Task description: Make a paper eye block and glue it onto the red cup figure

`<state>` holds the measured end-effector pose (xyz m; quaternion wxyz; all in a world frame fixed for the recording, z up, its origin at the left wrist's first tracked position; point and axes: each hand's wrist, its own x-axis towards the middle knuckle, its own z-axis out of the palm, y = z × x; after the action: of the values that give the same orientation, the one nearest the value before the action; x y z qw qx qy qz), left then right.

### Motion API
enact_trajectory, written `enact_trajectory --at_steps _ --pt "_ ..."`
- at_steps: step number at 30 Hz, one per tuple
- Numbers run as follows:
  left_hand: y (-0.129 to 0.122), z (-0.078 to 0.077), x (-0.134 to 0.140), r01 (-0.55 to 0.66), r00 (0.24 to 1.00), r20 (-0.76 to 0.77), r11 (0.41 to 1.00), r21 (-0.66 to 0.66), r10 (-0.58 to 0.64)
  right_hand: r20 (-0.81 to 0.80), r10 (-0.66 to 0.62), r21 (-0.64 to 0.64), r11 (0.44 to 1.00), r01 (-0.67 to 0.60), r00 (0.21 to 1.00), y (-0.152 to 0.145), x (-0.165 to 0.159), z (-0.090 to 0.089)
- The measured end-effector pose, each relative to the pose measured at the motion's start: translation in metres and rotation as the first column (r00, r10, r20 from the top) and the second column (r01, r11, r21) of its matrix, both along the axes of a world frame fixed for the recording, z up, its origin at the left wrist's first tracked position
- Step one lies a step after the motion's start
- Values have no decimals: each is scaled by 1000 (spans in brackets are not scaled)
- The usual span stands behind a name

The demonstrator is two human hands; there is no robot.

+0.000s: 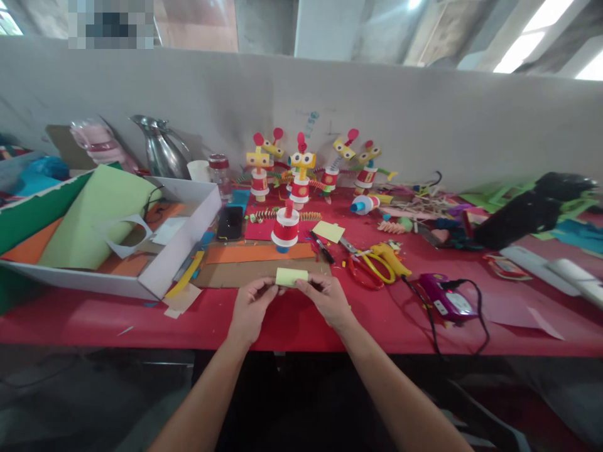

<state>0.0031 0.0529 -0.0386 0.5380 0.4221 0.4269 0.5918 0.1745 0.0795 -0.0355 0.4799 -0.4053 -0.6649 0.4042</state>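
Note:
Between my two hands is a small roll of pale yellow paper (291, 277), held level above the front of the red table. My left hand (252, 304) pinches its left end, and my right hand (328, 300) grips the right end with the thumb along its lower edge. Just beyond the roll lie a brown cardboard piece (226, 274) and an orange paper strip (259, 253). A paper-cup figure (285, 229) with folded-paper arms and no eyed head stands behind them. To the right are a yellow paper piece (329, 231), a black pen (322, 247) and scissors (372, 267).
A white box (183, 251) with coloured paper stands at the left, near a phone (230, 223) and a steel jug (162, 147). Several finished cup figures (300, 188) line the wall. A yellow glue gun (391, 257) and a purple power strip (447, 298) with a cable lie right.

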Motion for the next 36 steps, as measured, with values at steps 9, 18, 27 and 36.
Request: enact_trajectory --at_steps 9,18,27,36 --pt "-2 6 -2 -114 984 -117 979 170 135 68 -85 214 974 69 994 -3 -7 3" --pt "-1 5 -3 -65 994 95 996 62 59 64 -125 279 955 103 990 -5 -8 -3" --pt "-2 5 -3 12 992 125 1000 1 -12 -25 -55 135 989 58 998 -8 -7 -4" --pt "-1 4 -1 -43 990 130 999 -32 47 -175 -39 236 968 81 984 13 1 35"
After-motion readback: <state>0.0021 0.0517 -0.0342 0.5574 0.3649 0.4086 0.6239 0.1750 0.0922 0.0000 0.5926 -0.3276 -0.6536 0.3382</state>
